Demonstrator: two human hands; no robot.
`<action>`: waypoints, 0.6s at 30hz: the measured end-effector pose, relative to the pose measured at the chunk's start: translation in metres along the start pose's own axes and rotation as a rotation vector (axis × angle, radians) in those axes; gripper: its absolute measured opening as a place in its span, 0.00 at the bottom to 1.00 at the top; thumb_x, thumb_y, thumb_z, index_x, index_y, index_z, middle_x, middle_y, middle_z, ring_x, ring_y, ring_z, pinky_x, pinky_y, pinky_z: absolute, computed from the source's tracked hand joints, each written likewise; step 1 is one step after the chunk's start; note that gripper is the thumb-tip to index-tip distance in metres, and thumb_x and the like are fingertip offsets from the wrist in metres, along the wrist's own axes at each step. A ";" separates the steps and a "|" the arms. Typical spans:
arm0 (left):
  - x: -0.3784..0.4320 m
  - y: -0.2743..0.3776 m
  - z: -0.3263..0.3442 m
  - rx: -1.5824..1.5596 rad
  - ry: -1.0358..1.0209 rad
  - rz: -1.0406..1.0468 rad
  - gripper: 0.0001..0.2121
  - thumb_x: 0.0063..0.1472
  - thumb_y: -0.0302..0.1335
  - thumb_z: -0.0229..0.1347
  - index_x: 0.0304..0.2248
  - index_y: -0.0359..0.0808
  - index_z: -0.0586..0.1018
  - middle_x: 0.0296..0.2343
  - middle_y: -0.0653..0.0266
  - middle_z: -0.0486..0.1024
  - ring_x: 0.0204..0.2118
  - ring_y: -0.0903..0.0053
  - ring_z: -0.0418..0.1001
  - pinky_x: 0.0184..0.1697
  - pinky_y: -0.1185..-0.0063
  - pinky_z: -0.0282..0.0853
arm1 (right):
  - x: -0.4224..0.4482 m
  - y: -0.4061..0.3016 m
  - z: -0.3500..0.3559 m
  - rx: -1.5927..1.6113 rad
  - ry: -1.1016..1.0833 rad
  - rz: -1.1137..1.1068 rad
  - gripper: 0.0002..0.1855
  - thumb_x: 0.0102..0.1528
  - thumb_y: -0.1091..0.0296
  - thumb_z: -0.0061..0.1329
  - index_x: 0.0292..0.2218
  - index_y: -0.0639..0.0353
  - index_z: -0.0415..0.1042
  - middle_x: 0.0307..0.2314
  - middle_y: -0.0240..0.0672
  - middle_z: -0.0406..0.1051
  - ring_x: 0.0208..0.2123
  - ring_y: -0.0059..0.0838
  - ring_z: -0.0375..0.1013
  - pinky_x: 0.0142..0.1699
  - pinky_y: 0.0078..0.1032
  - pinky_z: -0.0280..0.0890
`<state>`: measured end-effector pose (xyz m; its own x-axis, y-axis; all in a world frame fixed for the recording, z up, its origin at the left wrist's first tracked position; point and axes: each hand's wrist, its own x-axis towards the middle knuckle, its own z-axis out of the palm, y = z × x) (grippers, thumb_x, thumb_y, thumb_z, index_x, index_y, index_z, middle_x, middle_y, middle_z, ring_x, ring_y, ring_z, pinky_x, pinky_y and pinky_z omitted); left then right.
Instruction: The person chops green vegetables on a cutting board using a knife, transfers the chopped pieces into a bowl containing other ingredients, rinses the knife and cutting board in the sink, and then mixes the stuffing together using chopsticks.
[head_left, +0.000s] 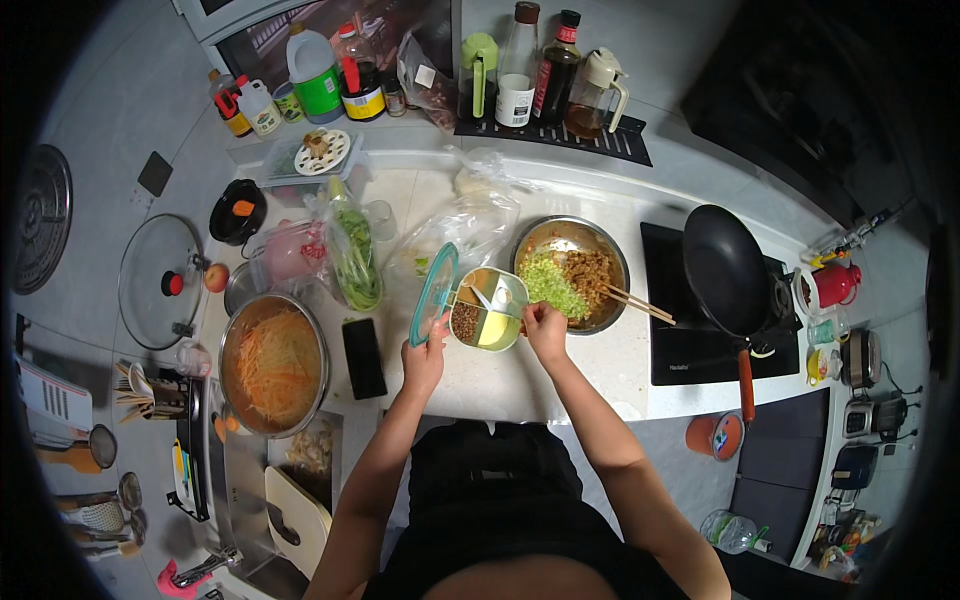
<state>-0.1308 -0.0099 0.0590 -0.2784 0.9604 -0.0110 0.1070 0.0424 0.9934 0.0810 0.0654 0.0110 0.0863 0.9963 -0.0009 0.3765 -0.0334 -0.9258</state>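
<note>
My left hand (427, 352) grips the raised teal-rimmed lid (435, 295) of a divided spice box (491, 309). Its compartments hold powders, brown peppercorn-like grains and a small white spoon (480, 297). At the box's right side are the fingertips of my right hand (541, 324); whether they pinch the rim cannot be told. Just behind and right stands a steel bowl (626, 281) with chopped light-green vegetable (551, 285) and brown cooked mince (589, 276). Wooden chopsticks (640, 304) rest in it, sticking out to the right.
Left on the counter are a steel bowl of shredded carrot (276, 367), a black phone (364, 358) and bagged greens (356, 247). A plastic bag (480, 217) lies behind the box. A black wok (725, 270) stands on the hob (675, 360) at right. The sink (251, 480) is lower left.
</note>
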 end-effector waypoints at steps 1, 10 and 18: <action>0.000 0.000 0.001 -0.003 0.002 -0.001 0.17 0.63 0.35 0.41 0.46 0.34 0.70 0.39 0.62 0.74 0.35 0.75 0.74 0.32 0.80 0.70 | 0.000 -0.001 -0.001 -0.003 0.003 -0.005 0.09 0.53 0.73 0.46 0.24 0.69 0.68 0.14 0.33 0.68 0.13 0.18 0.66 0.18 0.17 0.62; 0.003 -0.008 0.001 -0.042 0.006 -0.038 0.18 0.64 0.36 0.40 0.48 0.35 0.67 0.40 0.60 0.73 0.36 0.74 0.74 0.33 0.80 0.70 | -0.002 -0.010 -0.009 0.208 -0.022 0.159 0.07 0.54 0.74 0.45 0.26 0.68 0.67 0.16 0.34 0.68 0.14 0.19 0.66 0.19 0.17 0.63; 0.006 -0.011 -0.002 -0.067 0.054 -0.099 0.19 0.64 0.38 0.39 0.50 0.36 0.65 0.41 0.59 0.72 0.35 0.74 0.74 0.34 0.79 0.70 | -0.002 -0.022 -0.044 0.415 0.097 0.191 0.08 0.54 0.72 0.45 0.24 0.67 0.67 0.15 0.33 0.68 0.14 0.18 0.65 0.19 0.17 0.62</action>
<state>-0.1357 -0.0053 0.0479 -0.3354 0.9362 -0.1046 0.0131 0.1157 0.9932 0.1130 0.0610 0.0483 0.2111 0.9627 -0.1690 -0.0536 -0.1612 -0.9855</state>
